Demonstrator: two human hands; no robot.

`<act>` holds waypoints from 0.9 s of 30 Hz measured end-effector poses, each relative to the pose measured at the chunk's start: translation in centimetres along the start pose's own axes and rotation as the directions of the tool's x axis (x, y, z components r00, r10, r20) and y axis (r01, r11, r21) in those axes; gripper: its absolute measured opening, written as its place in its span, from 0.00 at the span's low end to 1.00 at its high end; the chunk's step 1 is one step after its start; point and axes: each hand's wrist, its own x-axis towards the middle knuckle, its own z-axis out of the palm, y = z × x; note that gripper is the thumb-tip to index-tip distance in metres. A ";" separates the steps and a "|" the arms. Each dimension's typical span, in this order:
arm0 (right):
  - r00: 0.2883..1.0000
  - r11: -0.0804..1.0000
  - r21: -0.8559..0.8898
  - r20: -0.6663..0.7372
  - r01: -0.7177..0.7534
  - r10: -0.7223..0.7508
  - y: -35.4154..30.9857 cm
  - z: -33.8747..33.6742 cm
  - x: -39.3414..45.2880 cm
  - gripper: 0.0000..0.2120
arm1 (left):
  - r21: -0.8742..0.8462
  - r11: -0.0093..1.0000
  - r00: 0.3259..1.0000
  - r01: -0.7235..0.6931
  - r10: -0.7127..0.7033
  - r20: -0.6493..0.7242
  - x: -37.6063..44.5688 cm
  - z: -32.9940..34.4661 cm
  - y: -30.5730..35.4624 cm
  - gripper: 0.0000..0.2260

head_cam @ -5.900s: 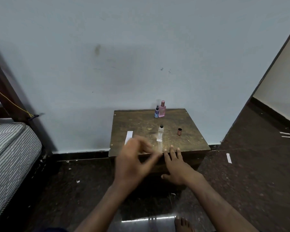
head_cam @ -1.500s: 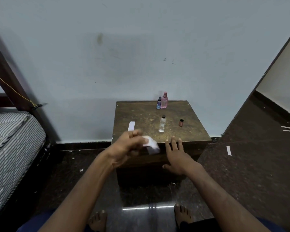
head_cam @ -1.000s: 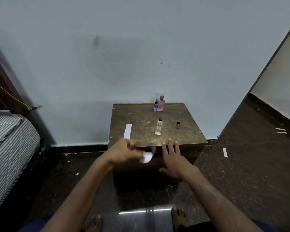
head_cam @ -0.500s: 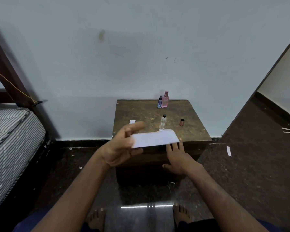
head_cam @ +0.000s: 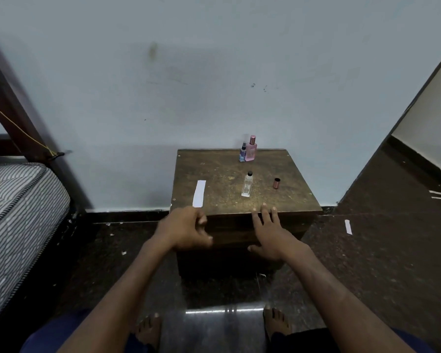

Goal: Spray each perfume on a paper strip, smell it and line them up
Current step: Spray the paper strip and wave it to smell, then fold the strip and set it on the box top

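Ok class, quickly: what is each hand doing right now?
Left hand: loosely curled, holding nothing visible.
Right hand: open, fingers flat on the table edge, holding nothing.

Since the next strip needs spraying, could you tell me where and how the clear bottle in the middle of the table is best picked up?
Take the clear bottle by its lower glass body, coming from the near right where the right hand rests on the table edge. It stands upright, uncapped, with open space around it; a low side grip probably leaves the black nozzle free for a fingertip.
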 end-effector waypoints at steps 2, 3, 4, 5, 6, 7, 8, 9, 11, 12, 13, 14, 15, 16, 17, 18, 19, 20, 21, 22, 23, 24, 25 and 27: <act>0.997 0.998 0.044 -0.070 0.033 -0.030 0.4 -0.8 -0.2 0.42 | -0.079 0.995 0.998 -0.058 0.060 0.024 0.0 0.6 0.2 0.18; 0.985 0.993 0.092 -0.162 0.073 -0.058 0.5 -1.4 -0.4 0.36 | -0.045 0.996 0.998 -0.071 0.071 -0.003 -0.3 0.6 0.5 0.16; 0.957 0.979 0.159 -0.277 0.129 -0.081 0.3 -1.9 -0.7 0.31 | 0.024 0.997 0.996 -0.080 0.080 -0.041 -0.2 0.6 0.3 0.15; 0.917 0.951 0.239 -0.389 0.197 -0.092 -0.1 -2.5 -1.1 0.27 | 0.092 0.992 0.993 -0.090 0.097 -0.069 -0.3 0.5 0.3 0.14; 0.878 0.909 0.318 -0.469 0.270 -0.097 -0.8 -3.0 -1.6 0.24 | 0.172 0.980 0.990 -0.095 0.111 -0.086 -0.4 0.5 0.2 0.13; 0.852 0.862 0.374 -0.510 0.343 -0.117 -1.5 -3.5 -2.2 0.22 | 0.233 0.966 0.987 -0.109 0.134 -0.093 -0.5 0.7 0.3 0.13; 0.841 0.823 0.397 -0.515 0.407 -0.167 -2.1 -4.0 -2.8 0.20 | 0.263 0.956 0.980 -0.130 0.164 -0.110 -0.5 1.1 0.4 0.12; 0.837 0.797 0.392 -0.491 0.460 -0.242 -2.7 -4.2 -3.3 0.19 | 0.285 0.947 0.973 -0.148 0.190 -0.127 -0.4 1.2 0.7 0.13; 0.837 0.776 0.360 -0.402 0.518 -0.372 -3.5 -3.9 -3.9 0.17 | 0.316 0.932 0.955 -0.176 0.240 -0.175 -0.3 1.2 1.2 0.14; 0.840 0.781 0.347 -0.371 0.520 -0.395 -3.8 -3.5 -3.9 0.17 | 0.329 0.925 0.947 -0.191 0.262 -0.187 -0.2 1.1 1.3 0.15; 0.844 0.788 0.338 -0.364 0.514 -0.394 -4.1 -3.2 -3.7 0.16 | 0.341 0.918 0.942 -0.201 0.277 -0.189 -0.3 1.1 1.2 0.16; 0.848 0.790 0.348 -0.372 0.504 -0.377 -4.2 -2.8 -3.6 0.14 | 0.346 0.915 0.941 -0.208 0.284 -0.186 -0.3 1.1 1.1 0.17; 0.852 0.785 0.374 -0.385 0.494 -0.353 -4.4 -2.5 -3.6 0.13 | 0.347 0.914 0.940 -0.212 0.288 -0.184 -0.4 1.3 1.1 0.18; 0.857 0.776 0.404 -0.398 0.484 -0.327 -4.6 -2.4 -3.5 0.11 | 0.343 0.914 0.936 -0.219 0.296 -0.191 -0.4 1.3 1.0 0.18; 0.865 0.766 0.439 -0.405 0.469 -0.297 -4.6 -2.4 -3.5 0.11 | 0.326 0.917 0.931 -0.229 0.304 -0.201 -0.5 1.4 0.9 0.19; 0.879 0.753 0.485 -0.399 0.444 -0.262 -4.6 -2.5 -3.5 0.10 | 0.284 0.928 0.926 -0.241 0.307 -0.217 -0.5 1.5 0.8 0.19; 0.896 0.728 0.547 -0.387 0.414 -0.219 -4.5 -2.6 -3.5 0.08 | 0.207 0.944 0.922 -0.258 0.305 -0.239 -0.5 1.5 0.8 0.18; 0.917 0.684 0.628 -0.364 0.372 -0.164 -4.4 -2.8 -3.5 0.08 | 0.103 0.956 0.920 -0.273 0.291 -0.264 -0.4 1.6 0.7 0.17; 0.940 0.605 0.730 -0.326 0.317 -0.100 -4.2 -3.0 -3.5 0.08 | -0.023 0.959 0.920 -0.282 0.264 -0.289 -0.3 1.6 0.7 0.15; 0.962 0.478 0.841 -0.270 0.254 -0.035 -4.1 -3.2 -3.6 0.08 | -0.158 0.949 0.926 -0.274 0.216 -0.309 -0.1 1.6 0.9 0.12; 0.979 0.304 0.934 -0.202 0.189 0.012 -4.1 -3.4 -3.7 0.09 | -0.286 0.927 0.938 -0.243 0.148 -0.315 0.0 1.8 1.1 0.09; 0.990 0.119 0.984 -0.138 0.133 0.037 -4.2 -3.5 -3.8 0.09 | -0.411 0.890 0.953 -0.196 0.073 -0.295 0.1 2.0 1.4 0.07; 0.994 -0.036 0.995 -0.091 0.093 0.056 -4.3 -3.7 -3.9 0.10 | -0.522 0.841 0.969 -0.144 0.012 -0.248 0.2 2.2 1.8 0.08; 0.994 -0.224 0.973 -0.041 0.063 0.102 -4.5 -4.0 -4.1 0.07 | -0.658 0.751 0.993 -0.063 -0.016 -0.114 0.2 2.6 2.5 0.15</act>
